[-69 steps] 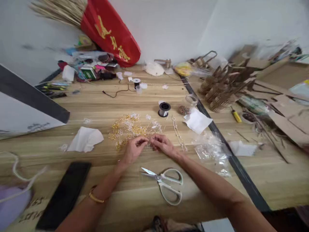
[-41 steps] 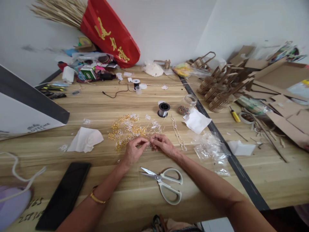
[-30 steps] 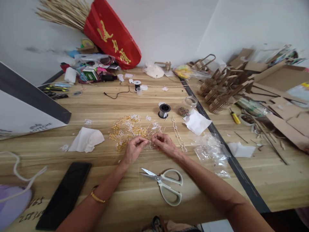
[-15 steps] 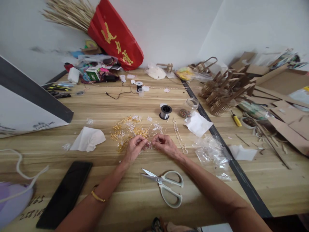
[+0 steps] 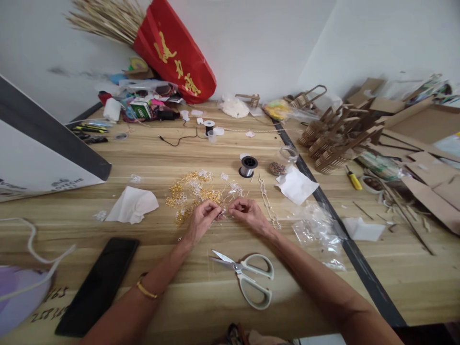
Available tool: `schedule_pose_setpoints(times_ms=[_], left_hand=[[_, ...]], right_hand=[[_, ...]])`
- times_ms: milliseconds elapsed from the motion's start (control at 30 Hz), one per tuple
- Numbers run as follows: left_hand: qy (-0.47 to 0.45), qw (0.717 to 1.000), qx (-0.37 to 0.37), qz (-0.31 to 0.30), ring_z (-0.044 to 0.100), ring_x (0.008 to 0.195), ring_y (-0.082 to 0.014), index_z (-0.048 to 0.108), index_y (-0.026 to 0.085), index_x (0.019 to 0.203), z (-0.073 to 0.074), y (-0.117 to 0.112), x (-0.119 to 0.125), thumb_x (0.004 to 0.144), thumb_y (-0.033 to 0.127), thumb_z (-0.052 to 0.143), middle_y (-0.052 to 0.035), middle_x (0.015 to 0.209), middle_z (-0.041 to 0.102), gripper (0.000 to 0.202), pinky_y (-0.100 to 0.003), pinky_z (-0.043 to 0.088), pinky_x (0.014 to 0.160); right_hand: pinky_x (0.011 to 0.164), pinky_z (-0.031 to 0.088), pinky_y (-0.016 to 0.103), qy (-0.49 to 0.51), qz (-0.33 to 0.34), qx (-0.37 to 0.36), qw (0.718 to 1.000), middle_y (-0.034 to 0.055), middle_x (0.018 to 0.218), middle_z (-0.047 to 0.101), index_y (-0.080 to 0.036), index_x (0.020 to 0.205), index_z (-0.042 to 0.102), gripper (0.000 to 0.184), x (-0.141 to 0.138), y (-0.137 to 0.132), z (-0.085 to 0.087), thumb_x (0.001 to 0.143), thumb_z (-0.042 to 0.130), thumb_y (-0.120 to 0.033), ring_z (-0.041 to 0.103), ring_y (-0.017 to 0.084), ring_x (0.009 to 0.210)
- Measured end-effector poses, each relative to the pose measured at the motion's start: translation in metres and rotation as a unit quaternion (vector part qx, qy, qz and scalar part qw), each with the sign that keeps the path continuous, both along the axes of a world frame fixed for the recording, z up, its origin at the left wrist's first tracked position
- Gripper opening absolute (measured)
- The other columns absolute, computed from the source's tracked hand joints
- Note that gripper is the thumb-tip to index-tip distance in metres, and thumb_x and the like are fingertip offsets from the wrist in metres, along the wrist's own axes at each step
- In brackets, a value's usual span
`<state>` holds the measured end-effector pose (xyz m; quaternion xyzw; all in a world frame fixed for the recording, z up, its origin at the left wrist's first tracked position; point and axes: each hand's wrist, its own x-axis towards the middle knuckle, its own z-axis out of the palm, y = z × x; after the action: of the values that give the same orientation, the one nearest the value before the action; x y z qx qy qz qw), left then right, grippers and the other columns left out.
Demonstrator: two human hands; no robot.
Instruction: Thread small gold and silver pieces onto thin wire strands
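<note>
I have the left hand (image 5: 204,219) and the right hand (image 5: 247,215) just apart at mid-frame, each grip pinched narrow; what sits in either is too small for me to tell. The gold and clear pieces (image 5: 210,194) lie scattered on the table (image 5: 154,160), just above the left hand. At lower left I read handwritten digits (image 5: 39,315), "65" over "258", running to the black phone (image 5: 98,285). Gold characters (image 5: 178,69) mark the red bag (image 5: 199,69), upper left; I can't read the white box's (image 5: 46,163) blurred lettering.

Head-worn view, facing forward and down, hands (image 5: 201,221) (image 5: 251,216) near centre, wall (image 5: 258,48) beyond
</note>
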<state>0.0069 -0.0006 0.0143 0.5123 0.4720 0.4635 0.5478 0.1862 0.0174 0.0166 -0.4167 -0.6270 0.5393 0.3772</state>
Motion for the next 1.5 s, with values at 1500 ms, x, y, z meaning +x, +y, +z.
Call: schedule_pose_setpoints(times_ms=[1500], left_hand=[[0.035,0.997,0.073,0.012,0.058,0.071,-0.0142,0.056,0.016,0.069,-0.007,0.002,-0.002,0.074,0.025,0.062,-0.0025,0.076,0.063,0.012,-0.025,0.045,0.067]], right_hand=[[0.058,0.05,0.024,0.152,0.029,-0.124,0.98,0.0013,0.067,0.064,-0.017,0.078,0.055,0.031,-0.002,0.001,-0.002,0.074,0.07,-0.043,0.062,0.013,0.061]])
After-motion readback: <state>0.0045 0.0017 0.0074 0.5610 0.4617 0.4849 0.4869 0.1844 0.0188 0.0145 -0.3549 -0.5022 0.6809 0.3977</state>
